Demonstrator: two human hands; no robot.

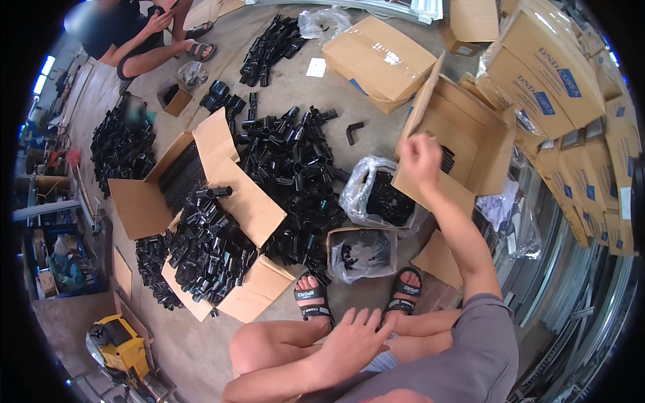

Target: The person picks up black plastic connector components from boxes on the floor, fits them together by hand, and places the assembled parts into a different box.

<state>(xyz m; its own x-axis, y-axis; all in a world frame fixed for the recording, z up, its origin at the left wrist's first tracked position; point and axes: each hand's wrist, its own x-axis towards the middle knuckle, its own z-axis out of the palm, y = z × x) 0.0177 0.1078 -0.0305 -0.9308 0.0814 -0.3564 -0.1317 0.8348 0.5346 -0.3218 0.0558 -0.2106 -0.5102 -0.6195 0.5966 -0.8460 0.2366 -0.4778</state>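
Observation:
My right hand (422,160) is closed, fingers curled inward, above the near left edge of an open cardboard box (474,127). What its fingers hold, if anything, is hidden. Dark pieces (447,160) lie in that box beside the hand. My left hand (355,338) rests over my lap with its fingers stretched out, holding nothing. Between my feet and the box stand a clear plastic bag (359,195) of black parts and a small lined carton (363,235) with a few black pieces inside.
Heaps of black tubular fittings (289,161) cover the floor ahead. At left, an open box (235,195) spills more fittings. A closed carton (379,57) sits farther off; stacked cartons (544,80) stand right. A person (131,37) sits far left. A yellow machine (124,342) stands lower left.

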